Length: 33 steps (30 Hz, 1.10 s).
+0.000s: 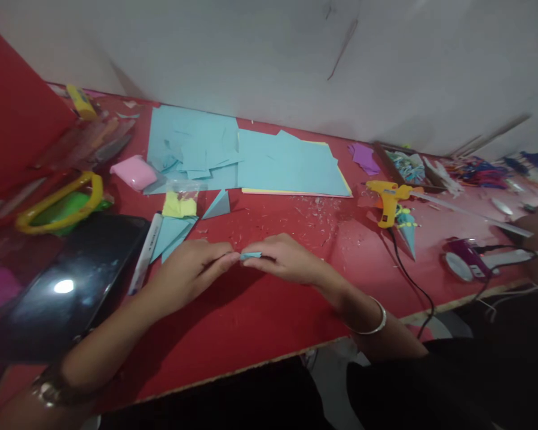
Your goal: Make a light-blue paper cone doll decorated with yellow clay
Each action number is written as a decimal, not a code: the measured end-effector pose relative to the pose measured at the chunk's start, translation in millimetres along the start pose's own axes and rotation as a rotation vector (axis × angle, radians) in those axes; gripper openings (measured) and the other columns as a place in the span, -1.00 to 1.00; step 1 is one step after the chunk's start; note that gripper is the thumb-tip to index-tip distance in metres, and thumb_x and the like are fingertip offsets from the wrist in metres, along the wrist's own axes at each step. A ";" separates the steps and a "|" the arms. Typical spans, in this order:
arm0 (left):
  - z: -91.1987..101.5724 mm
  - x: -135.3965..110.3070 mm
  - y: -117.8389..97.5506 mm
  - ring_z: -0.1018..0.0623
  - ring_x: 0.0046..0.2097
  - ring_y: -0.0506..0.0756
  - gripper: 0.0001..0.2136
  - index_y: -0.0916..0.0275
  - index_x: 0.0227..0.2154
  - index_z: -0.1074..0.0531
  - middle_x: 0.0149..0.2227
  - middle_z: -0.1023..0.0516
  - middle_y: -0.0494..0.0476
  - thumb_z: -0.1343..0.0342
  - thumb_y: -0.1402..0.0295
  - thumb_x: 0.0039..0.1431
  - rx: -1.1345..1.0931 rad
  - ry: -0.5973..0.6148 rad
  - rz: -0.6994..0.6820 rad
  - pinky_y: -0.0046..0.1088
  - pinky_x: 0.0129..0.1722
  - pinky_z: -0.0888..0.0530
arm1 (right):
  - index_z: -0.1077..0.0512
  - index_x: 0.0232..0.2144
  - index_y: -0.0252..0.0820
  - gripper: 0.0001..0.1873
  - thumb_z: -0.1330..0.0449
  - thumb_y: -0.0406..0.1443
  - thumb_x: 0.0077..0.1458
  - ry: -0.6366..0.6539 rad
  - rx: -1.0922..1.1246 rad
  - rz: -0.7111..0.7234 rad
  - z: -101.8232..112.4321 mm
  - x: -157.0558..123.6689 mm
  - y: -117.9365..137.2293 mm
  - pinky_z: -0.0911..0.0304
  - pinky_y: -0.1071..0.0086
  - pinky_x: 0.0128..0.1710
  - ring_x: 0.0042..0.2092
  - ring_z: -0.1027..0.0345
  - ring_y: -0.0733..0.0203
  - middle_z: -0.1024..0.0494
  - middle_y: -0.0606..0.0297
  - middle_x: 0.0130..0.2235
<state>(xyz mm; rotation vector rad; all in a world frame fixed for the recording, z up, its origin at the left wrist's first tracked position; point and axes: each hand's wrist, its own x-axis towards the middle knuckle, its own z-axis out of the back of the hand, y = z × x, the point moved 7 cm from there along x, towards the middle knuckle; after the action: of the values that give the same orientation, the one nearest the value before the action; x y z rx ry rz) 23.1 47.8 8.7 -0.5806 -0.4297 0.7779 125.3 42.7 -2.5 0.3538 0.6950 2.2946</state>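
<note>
A small folded piece of light blue paper [251, 255] is held just above the red table in front of me. My right hand [291, 258] is closed, pinching it between thumb and fingers. From the other side, my left hand [197, 269] has its thumb and fingertips pressed together at the paper's left end; the exact grip there is partly hidden. Beside my left wrist lie a white marker [144, 254] and blue paper triangles [173, 234]. A single blue paper triangle [217, 205] rests just beyond my hands.
Blue sheets and scraps [287, 161] lie along the wall. To the right are a yellow glue gun [388, 202] with its cord, a blue paper cone [407, 233] and an open box [407, 167]. A black shiny tray-like object [72, 286] and yellow-rimmed basket [60, 203] sit left.
</note>
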 end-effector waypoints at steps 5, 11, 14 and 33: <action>-11.7 -3.1 15.2 -0.18 -0.69 -0.06 -0.63 0.19 -0.71 -0.11 -0.79 -0.13 -0.11 0.21 0.15 0.14 -0.306 0.056 0.329 -0.57 -0.68 -0.13 | -0.43 -0.26 -0.21 -0.59 0.13 -0.12 0.25 0.000 -0.349 -0.017 -7.0 4.2 -1.0 0.02 0.41 -0.39 -0.45 -0.24 0.32 -0.56 0.28 -0.36; -17.8 -7.8 27.1 -0.17 -0.75 -0.05 -0.57 0.19 -0.73 -0.16 -0.87 -0.13 -0.10 0.27 0.10 0.16 -0.395 0.087 0.489 -0.55 -0.70 -0.14 | -0.41 -0.37 -0.27 -0.58 0.20 -0.28 0.29 -0.083 -0.538 0.007 -6.4 5.5 14.3 0.13 0.37 -0.43 -0.50 -0.16 0.34 -0.52 0.26 -0.48; -5.8 -3.8 21.2 -0.28 -0.68 -0.02 -0.59 0.20 -0.70 -0.20 -0.78 -0.26 -0.04 0.25 0.14 0.18 -0.143 -0.001 0.306 -0.52 -0.63 -0.20 | -0.40 -0.36 -0.24 -0.63 0.14 -0.22 0.27 -0.056 -0.404 -0.082 -3.8 5.4 8.4 0.12 0.39 -0.43 -0.49 -0.16 0.34 -0.51 0.28 -0.43; -11.1 -4.2 17.1 -0.35 -0.64 -0.04 -0.60 0.22 -0.71 -0.19 -0.76 -0.33 -0.06 0.20 0.18 0.18 -0.176 0.038 0.255 -0.55 -0.57 -0.24 | -0.41 -0.28 -0.20 -0.62 0.11 -0.11 0.24 0.005 -0.457 -0.090 -10.7 6.2 -4.2 0.09 0.39 -0.43 -0.48 -0.22 0.31 -0.55 0.28 -0.39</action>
<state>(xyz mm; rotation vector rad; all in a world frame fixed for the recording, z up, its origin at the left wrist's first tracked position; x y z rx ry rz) 17.6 50.8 -11.1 -0.8247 -0.3963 0.9771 118.5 45.6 -13.3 0.0993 0.1696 2.2847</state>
